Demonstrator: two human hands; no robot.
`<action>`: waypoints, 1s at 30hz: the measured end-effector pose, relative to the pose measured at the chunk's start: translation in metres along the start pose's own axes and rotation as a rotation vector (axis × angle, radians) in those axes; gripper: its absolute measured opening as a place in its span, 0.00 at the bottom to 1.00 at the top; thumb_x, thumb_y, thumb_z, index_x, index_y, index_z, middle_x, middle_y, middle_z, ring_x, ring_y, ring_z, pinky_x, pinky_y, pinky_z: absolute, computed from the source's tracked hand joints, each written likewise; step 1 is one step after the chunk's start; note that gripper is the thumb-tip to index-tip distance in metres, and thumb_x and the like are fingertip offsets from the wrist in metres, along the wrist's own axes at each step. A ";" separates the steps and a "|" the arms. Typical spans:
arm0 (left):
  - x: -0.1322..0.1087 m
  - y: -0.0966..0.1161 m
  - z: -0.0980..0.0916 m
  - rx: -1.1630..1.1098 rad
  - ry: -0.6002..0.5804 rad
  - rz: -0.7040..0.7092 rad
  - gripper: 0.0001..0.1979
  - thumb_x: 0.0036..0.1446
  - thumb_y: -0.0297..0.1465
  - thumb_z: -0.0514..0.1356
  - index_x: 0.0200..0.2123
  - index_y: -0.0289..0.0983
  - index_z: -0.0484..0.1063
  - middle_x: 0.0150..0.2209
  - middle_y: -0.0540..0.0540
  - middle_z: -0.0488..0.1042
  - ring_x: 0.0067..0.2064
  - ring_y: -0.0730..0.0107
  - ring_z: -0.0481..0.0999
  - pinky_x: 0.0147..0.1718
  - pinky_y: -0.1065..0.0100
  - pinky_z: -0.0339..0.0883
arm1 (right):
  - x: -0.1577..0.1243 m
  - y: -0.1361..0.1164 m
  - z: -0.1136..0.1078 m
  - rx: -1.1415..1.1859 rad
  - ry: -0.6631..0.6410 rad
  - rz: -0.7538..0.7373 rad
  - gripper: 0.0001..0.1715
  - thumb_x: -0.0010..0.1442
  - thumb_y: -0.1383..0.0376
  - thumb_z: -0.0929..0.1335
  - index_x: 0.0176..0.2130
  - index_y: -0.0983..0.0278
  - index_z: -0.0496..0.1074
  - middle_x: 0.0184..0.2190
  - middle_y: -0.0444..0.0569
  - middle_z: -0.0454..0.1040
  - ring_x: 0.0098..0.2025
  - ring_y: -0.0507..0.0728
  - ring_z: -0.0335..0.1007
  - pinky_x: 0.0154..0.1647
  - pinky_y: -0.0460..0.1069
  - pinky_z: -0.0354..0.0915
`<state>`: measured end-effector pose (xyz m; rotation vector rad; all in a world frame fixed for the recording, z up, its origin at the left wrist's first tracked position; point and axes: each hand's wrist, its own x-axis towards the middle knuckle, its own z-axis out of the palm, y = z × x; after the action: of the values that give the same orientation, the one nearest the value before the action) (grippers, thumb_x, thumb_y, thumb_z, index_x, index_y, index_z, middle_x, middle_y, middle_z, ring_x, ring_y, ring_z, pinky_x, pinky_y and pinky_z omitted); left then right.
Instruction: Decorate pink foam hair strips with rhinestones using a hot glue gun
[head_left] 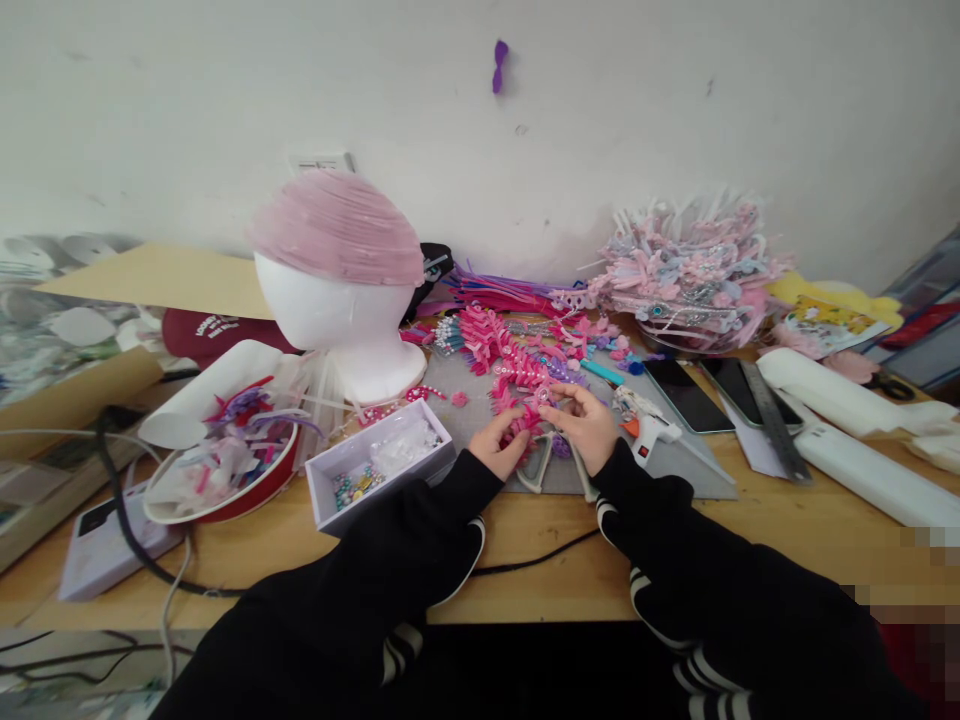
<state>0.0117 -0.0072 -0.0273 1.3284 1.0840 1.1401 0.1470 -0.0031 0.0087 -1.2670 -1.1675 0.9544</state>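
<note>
Both hands meet over a grey mat (697, 478) in the middle of the table. My left hand (497, 445) has its fingertips pinched on a bright pink fuzzy craft piece (531, 418), which looks like bent pipe cleaner. From the other side, my right hand (586, 428) grips the same piece between thumb and fingers. Its exact shape is partly hidden by the fingers. Just beyond lies a row of pink pipe-cleaner pieces (517, 365) with shiny gems. A white glue gun (646, 420) with an orange part rests right of my right hand.
Left of my hands stand a white box of beads (328, 500), a red-and-white bowl of scraps (289, 470) and a white foam head (322, 305) wearing a pink cap. To the right are phones (686, 395), a metal ruler (776, 425) and white rolls (862, 470). A decorated heap (690, 270) sits behind.
</note>
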 end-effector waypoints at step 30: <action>0.004 0.010 0.003 -0.392 -0.112 -0.163 0.20 0.39 0.34 0.62 0.36 0.35 0.59 0.20 0.53 0.69 0.24 0.72 0.72 0.16 0.75 0.64 | 0.004 0.010 -0.001 -0.004 -0.039 0.028 0.16 0.42 0.54 0.68 0.27 0.65 0.71 0.18 0.42 0.65 0.23 0.50 0.58 0.24 0.46 0.55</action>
<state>0.0148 -0.0044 -0.0167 0.9660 0.8195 1.0776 0.1497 0.0017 -0.0007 -1.2758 -1.1844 1.0023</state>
